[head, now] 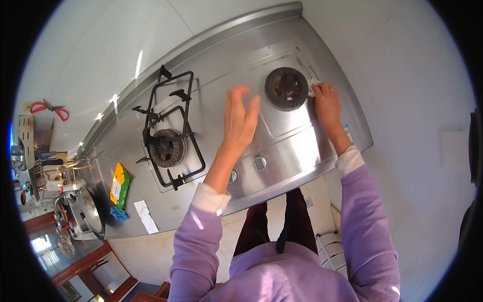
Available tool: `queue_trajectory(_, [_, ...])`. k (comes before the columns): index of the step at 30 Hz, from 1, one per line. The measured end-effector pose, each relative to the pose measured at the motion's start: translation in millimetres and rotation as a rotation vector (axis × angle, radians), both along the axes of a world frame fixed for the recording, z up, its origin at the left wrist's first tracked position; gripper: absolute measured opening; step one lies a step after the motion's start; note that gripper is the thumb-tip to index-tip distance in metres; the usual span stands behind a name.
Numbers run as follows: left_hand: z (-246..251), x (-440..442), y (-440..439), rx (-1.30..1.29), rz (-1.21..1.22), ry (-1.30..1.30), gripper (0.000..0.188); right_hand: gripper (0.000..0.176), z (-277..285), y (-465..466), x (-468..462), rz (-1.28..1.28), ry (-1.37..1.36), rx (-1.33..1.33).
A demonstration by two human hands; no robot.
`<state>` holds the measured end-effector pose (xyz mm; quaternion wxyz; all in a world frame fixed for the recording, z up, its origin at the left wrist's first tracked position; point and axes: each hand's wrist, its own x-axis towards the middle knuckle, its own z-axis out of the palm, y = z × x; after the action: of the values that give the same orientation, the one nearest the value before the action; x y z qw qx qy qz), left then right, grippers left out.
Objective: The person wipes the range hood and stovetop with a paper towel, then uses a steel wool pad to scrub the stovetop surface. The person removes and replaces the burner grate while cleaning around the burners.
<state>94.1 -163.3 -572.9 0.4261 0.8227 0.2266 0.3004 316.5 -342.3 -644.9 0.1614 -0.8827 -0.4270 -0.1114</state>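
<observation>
My right hand [327, 104] pinches a crumpled white wipe [313, 87] against the steel cooktop [234, 56], just right of the bare round gas burner [286, 89]. Left of that burner, my left hand [240, 117] is raised over the steel with its fingers apart and nothing in it. Two black pan supports [193, 145] lie stacked askew over the left burner [167, 148]. Two control knobs show near the front edge, one [259, 164] in full and one [233, 176] partly behind my left forearm.
At the left are an orange and green wipes packet [120, 185], a crumpled blue cloth [119, 213] and a folded white wipe [145, 217]. Beyond them stands a pan with a glass lid [89, 211]. Red-handled scissors [49, 108] hang on the wall, which borders the cooktop behind and at right.
</observation>
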Motion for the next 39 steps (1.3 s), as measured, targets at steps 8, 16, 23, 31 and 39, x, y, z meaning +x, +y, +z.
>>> queue_trajectory(8, [-87.4,20.5,13.7,0.45,-0.013,0.391,0.049,0.029,-0.8,-7.6,26.3,0.099,0.038,0.011])
queue_trajectory(16, [-85.8,24.2,4.5,0.478,0.037,0.458,0.049,0.024,2.1,56.7,73.9,0.121,0.164,0.043])
queue_trajectory(23, [-85.9,23.1,8.3,0.529,0.072,0.493,0.051,0.017,1.5,134.6,99.0,0.346,0.275,0.094])
queue_trajectory(31, [-85.9,19.6,9.2,0.484,0.077,0.459,0.049,0.025,5.8,130.8,139.1,0.282,0.332,-0.029])
queue_trajectory(39, [-85.7,22.8,5.4,0.421,0.08,0.425,0.048,0.024,7.7,160.7,93.6,0.394,0.318,-0.131])
